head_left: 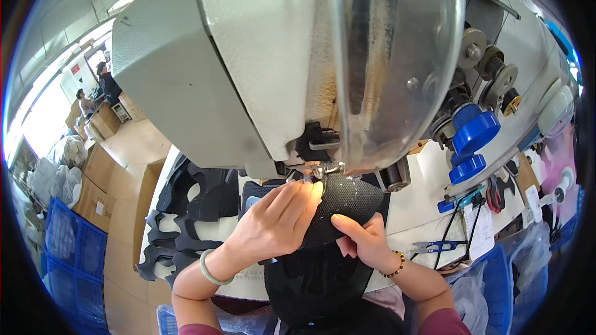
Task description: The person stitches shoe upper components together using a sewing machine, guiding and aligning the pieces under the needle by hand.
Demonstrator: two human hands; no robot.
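— Workshop light comes in from windows far off at the left, where two people sit among cardboard boxes [102,177] and blue crates [71,245]. What fills the middle?

— One big grey-white sewing machine [248,56], its head leaning over a white bench [428,201]. A clear curved guard [397,62] hangs in front of the needle area, and blue knobs [475,133] stick out on its right side.

— And the hands?

— The left hand [273,223] lies flat on a piece of black mesh fabric [347,201], fingers together and stretched forward, their tips right at the presser foot [320,172]. That grip is pressing down, not pinching. A pale green bangle [210,268] sits on the wrist.

— The right one?

— The right hand [363,239] is just beside it, at the near edge of the same piece. Its fingers curl, the forefinger laid across the mesh; the grip looks pressed onto the fabric, though I cannot tell whether the thumb is tucked beneath. A beaded bracelet [395,265] circles that wrist.

— Where does the fabric sit?

— Under the machine's foot at the bench's front edge, its domed part between both hands, with more black cloth hanging off toward the lap.

— Anything else?

— A pile of black cut pieces [186,211] lies at the bench's left end, and blue-handled snips [437,247] rest near the right front edge.
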